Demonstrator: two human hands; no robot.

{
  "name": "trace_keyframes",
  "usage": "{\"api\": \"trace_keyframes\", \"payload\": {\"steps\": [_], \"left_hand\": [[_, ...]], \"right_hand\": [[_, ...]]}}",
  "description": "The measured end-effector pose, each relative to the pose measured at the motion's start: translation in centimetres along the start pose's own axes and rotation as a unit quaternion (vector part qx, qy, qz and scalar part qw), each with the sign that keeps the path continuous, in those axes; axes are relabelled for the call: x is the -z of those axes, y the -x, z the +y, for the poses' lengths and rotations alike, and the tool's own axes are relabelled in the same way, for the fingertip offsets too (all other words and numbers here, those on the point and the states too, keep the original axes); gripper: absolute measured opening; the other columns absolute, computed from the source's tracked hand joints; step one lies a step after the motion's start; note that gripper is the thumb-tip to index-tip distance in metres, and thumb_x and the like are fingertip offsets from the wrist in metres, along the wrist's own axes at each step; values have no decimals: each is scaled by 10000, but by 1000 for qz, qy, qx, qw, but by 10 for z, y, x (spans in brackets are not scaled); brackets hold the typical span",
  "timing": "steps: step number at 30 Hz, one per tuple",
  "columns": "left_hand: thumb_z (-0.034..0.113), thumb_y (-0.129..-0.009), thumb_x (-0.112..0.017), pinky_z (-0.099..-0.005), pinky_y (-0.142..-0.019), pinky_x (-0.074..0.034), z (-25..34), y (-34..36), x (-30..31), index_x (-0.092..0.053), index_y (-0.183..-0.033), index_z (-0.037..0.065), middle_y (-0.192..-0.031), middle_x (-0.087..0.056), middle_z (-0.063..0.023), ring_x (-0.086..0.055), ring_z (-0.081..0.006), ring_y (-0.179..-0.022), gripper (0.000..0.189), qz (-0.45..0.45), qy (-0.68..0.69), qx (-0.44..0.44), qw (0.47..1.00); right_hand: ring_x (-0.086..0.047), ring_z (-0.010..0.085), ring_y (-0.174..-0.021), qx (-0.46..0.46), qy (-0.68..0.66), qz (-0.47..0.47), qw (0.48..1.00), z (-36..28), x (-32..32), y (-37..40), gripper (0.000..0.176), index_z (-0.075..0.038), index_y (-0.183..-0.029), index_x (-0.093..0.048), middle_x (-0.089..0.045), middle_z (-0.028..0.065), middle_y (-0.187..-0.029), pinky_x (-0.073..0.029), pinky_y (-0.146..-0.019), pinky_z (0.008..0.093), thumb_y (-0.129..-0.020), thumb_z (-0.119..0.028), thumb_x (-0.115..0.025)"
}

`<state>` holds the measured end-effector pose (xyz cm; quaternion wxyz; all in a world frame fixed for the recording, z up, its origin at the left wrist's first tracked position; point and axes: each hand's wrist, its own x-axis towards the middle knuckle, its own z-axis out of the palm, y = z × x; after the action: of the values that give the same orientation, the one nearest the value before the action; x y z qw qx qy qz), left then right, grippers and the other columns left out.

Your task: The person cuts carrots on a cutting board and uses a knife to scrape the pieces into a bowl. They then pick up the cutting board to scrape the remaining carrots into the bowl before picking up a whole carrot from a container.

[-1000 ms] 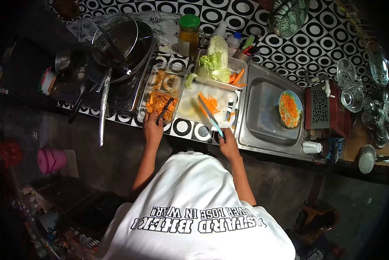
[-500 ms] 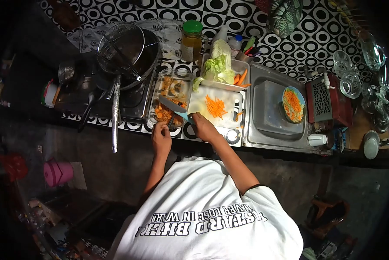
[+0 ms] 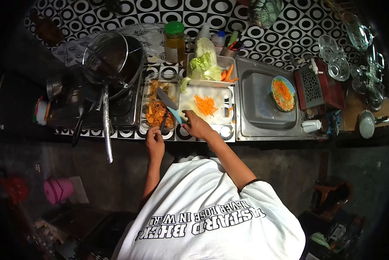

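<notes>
Turquoise-handled knife [image 3: 166, 99] gripped in right hand [image 3: 197, 125]; left hand [image 3: 155, 135] pinching black utensil [image 3: 164, 119]. Likely between cuts; next needs edge care.

A blue-handled knife [image 3: 167, 99] is held in the right hand [image 3: 195, 126], its blade angled over a divided glass container [image 3: 172, 88] of orange food. A dark utensil [image 3: 164, 119] is gripped by the left hand [image 3: 156, 141]. Carrot strips [image 3: 205, 105] are heaped on a white board [image 3: 187, 103].
</notes>
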<state>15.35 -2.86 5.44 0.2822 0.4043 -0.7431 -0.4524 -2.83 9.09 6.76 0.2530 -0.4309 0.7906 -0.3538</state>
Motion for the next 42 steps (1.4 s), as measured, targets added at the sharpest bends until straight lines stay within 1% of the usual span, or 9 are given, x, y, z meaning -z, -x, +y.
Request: {"api": "trace_keyframes", "payload": {"steps": [5,6,15,19,24,31,35,40,42], "left_hand": [[-6,-905,-572,-317,-759,-502,19,-1,-10,-607,-1078,13,-898,-655,-99,-637,-206,-819,178,-66,31,-21,997],[13,-915,-572,-314,-740,-498,23,1,-13,-608,-1077,18,-882,-651,-94,-630,-197,-801,166,-99,35,-15,994],[29,-909,-576,-259,-693,-488,31,20,-52,-624,-1025,23,-858,-660,-73,-621,-132,-759,126,-238,81,-43,967],[22,-907,-572,-258,-683,-490,32,19,-45,-628,-1018,21,-852,-657,-69,-625,-126,-762,124,-224,60,-47,972],[-23,-885,-566,-311,-698,-511,28,26,-33,-607,-1019,4,-859,-657,-109,-656,-212,-785,143,-239,53,-12,969],[16,-889,-582,-322,-706,-513,7,45,-42,-625,-1001,13,-864,-675,-115,-658,-220,-764,119,-256,44,9,966],[18,-879,-586,-303,-695,-513,-11,50,-50,-628,-977,17,-813,-672,-100,-657,-199,-748,106,-271,20,46,961],[136,-932,-567,-269,-687,-500,-33,46,-58,-551,-1174,18,-999,-670,-98,-663,-179,-797,270,-266,164,308,899],[173,-940,-575,-278,-710,-504,-33,43,-61,-540,-1180,10,-1026,-663,-115,-669,-199,-840,292,-257,205,318,889]], "right_hand": [[-629,358,-1052,-139,-69,91,984,66,51,41,523,11,-1375,-412,-584,244,-1212,-501,-909,396,-928,-172,-612],[-624,363,-1077,-172,31,118,977,87,59,53,545,2,-1389,-407,-599,244,-1200,-504,-905,399,-909,-141,-621],[-572,342,-1135,-58,188,62,979,117,80,68,592,-48,-1312,-474,-593,173,-1220,-485,-937,401,-770,-75,-712],[-581,350,-1094,-114,195,31,974,120,82,60,516,-41,-1211,-501,-592,167,-1162,-490,-914,407,-750,-80,-727],[-615,378,-960,-65,236,44,969,127,70,68,363,-35,-1024,-494,-557,173,-1122,-513,-808,455,-763,-127,-729],[-638,365,-876,-109,245,-31,963,111,64,90,344,-32,-952,-521,-539,145,-1089,-525,-779,467,-757,-218,-734],[-638,366,-875,-100,244,-48,964,101,56,103,354,-34,-946,-529,-533,141,-1075,-522,-774,464,-745,-226,-750],[-631,366,-852,-99,215,-52,970,90,49,120,357,-32,-916,-535,-542,147,-1048,-511,-755,460,-735,-234,-767],[-629,365,-843,-108,211,-59,970,86,50,131,349,-33,-908,-536,-544,149,-1040,-511,-749,458,-736,-232,-766]]}}
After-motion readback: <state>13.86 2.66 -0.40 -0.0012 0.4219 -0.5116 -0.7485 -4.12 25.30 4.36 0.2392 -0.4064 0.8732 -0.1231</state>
